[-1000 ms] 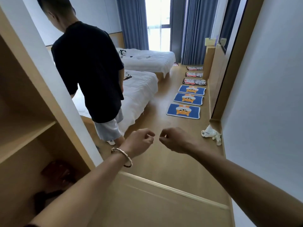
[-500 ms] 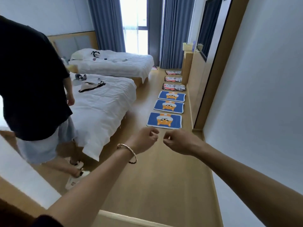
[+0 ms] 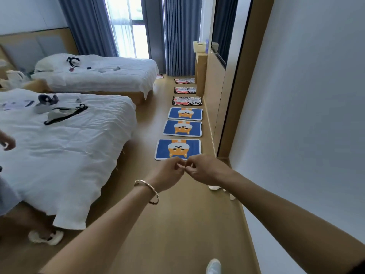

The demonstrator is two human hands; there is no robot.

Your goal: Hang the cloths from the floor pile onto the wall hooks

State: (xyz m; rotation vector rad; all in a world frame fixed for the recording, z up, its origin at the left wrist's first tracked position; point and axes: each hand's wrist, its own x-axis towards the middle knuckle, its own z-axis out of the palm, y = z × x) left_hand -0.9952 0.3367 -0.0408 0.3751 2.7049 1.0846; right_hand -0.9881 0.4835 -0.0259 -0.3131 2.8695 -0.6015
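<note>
Seen from the head camera, both arms reach forward over the wooden floor (image 3: 177,224). The left hand (image 3: 169,173), with a bracelet (image 3: 147,189) on its wrist, and the right hand (image 3: 207,170) are both clenched, fingertips meeting, with nothing visible in either. A white crumpled cloth (image 3: 214,187) lies at the foot of the wall, partly hidden by the right forearm. Beyond the hands, blue printed mats (image 3: 177,149) lie in a row beside the near bed (image 3: 69,155)

Floor (image 3: 177,224) smooth wood; mats (image 3: 178,149) fuzzy cloth.
</note>
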